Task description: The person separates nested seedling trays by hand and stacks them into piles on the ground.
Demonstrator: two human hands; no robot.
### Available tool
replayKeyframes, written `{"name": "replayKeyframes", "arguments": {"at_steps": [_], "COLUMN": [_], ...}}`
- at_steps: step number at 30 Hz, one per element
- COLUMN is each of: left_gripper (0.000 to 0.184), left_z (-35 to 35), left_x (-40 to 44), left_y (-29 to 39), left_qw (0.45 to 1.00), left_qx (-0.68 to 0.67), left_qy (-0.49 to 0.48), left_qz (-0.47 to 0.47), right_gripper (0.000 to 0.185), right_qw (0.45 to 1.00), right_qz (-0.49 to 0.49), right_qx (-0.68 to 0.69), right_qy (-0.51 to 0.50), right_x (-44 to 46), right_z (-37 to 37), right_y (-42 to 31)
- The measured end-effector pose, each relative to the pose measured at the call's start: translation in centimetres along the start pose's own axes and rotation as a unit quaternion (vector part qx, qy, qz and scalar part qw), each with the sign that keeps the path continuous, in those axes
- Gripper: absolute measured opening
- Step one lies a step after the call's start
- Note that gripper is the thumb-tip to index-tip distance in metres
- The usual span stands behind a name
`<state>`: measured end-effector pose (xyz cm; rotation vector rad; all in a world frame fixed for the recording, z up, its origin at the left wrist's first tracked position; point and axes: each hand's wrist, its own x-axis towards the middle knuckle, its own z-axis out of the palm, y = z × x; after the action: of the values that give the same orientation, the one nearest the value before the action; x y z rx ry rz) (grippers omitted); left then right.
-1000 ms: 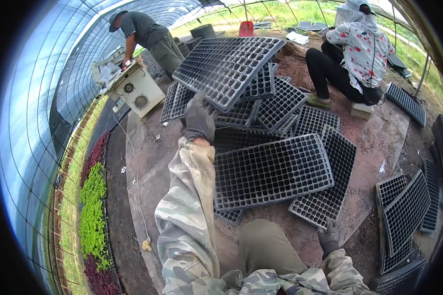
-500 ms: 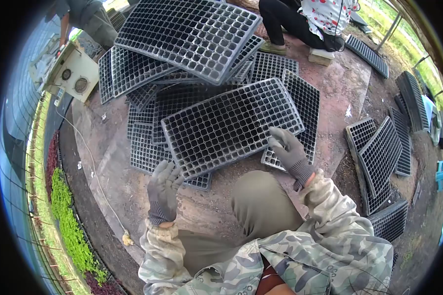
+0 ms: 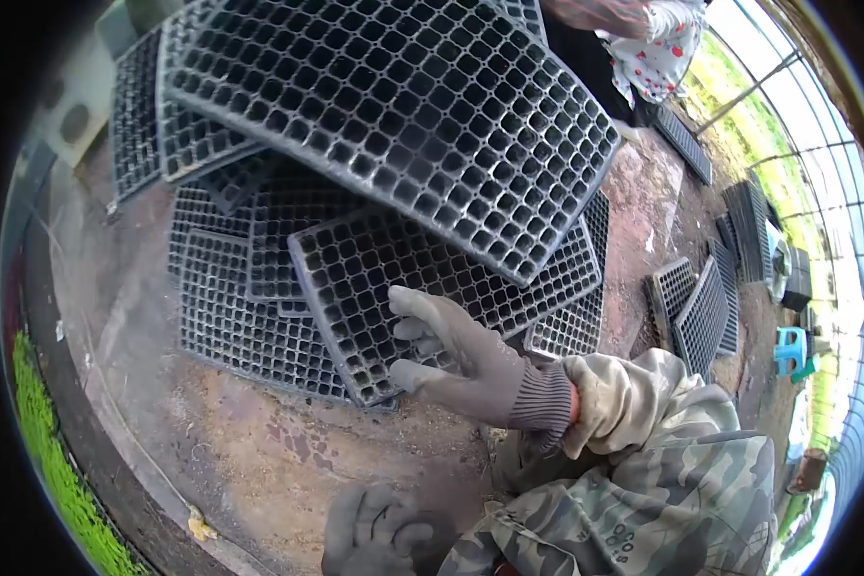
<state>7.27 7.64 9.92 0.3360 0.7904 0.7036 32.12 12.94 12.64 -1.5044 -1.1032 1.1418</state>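
Note:
My right hand (image 3: 456, 360), in a grey knit glove, is open, thumb and fingers apart, in front of a black seedling tray (image 3: 355, 278) with many square cells. It holds nothing; whether the fingertips touch the tray cannot be made out. My left hand (image 3: 374, 533), gloved alike, is low at the bottom edge, over the floor. It is somewhat blurred, with loosely bent fingers and nothing visible in them. A larger-looking seedling tray (image 3: 422, 125) lies tilted above, covering part of the first tray. Another seedling tray (image 3: 250, 317) lies flat at the left.
Further seedling trays (image 3: 701, 322) lean at the right. A person in a red-dotted white top (image 3: 658, 58) is at the upper right. A blue stool (image 3: 790, 350) stands far right. A cord (image 3: 115, 413) runs along the left floor, beside green plants (image 3: 53, 461).
The view has moved closer to the trays and turned. My right hand has reached leftward across the tray. My left hand has dropped back from the tray toward the bottom edge.

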Motion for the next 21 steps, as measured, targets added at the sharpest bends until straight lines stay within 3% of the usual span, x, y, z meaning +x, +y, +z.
{"name": "replayKeyframes", "arguments": {"at_steps": [2, 4, 6, 8, 10, 12, 14, 16, 18, 21], "left_gripper": [0.068, 0.067, 0.066, 0.065, 0.053, 0.047, 0.047, 0.046, 0.046, 0.045], "left_z": [-5.1, -8.9, -10.8, -7.8, -0.8, 0.3, 4.4, 7.2, 9.6, -0.5], "left_x": [1.0, 1.8, 3.1, 4.0, 5.0, 4.3, 5.8, 5.2, 2.2, -1.3], "left_y": [-1.8, -2.4, -1.5, -0.5, -0.9, -0.9, -2.0, -3.3, -4.0, 4.3], "left_qw": [0.998, 0.993, 0.985, 0.977, 0.951, 0.941, 0.948, 0.934, 0.896, 0.763], "left_qx": [-0.016, -0.016, -0.004, 0.009, 0.037, 0.081, 0.204, 0.317, 0.422, 0.598], "left_qy": [0.029, 0.035, 0.035, 0.03, 0.161, 0.177, 0.084, -0.007, -0.106, -0.243], "left_qz": [-0.047, -0.112, -0.167, -0.213, -0.261, -0.279, -0.229, -0.163, -0.087, 0.023], "right_gripper": [0.072, 0.07, 0.069, 0.068, 0.069, 0.069, 0.069, 0.053, 0.051, 0.044], "right_qw": [0.998, 0.971, 0.967, 0.937, 0.928, 0.94, 0.923, 0.94, 0.93, 0.949], "right_qz": [0.032, -0.121, -0.094, -0.064, -0.034, 0.019, 0.029, 0.081, 0.225, 0.215], "right_qx": [-0.039, -0.17, -0.212, -0.317, -0.337, -0.318, -0.364, -0.324, -0.285, -0.222], "right_qy": [0.032, 0.115, 0.102, 0.134, 0.156, 0.123, 0.122, 0.071, -0.05, 0.052], "right_x": [1.5, 3.8, 3.3, 1.7, 0.5, 0.1, -2.0, -6.4, -10.7, -15.9], "right_z": [-0.4, -0.7, 0.3, 2.3, 3.9, 4.0, 5.6, 4.9, 5.2, 2.8], "right_y": [1.1, 2.4, 1.8, 1.5, 2.8, 3.9, 6.1, 3.4, 1.7, -5.0]}}
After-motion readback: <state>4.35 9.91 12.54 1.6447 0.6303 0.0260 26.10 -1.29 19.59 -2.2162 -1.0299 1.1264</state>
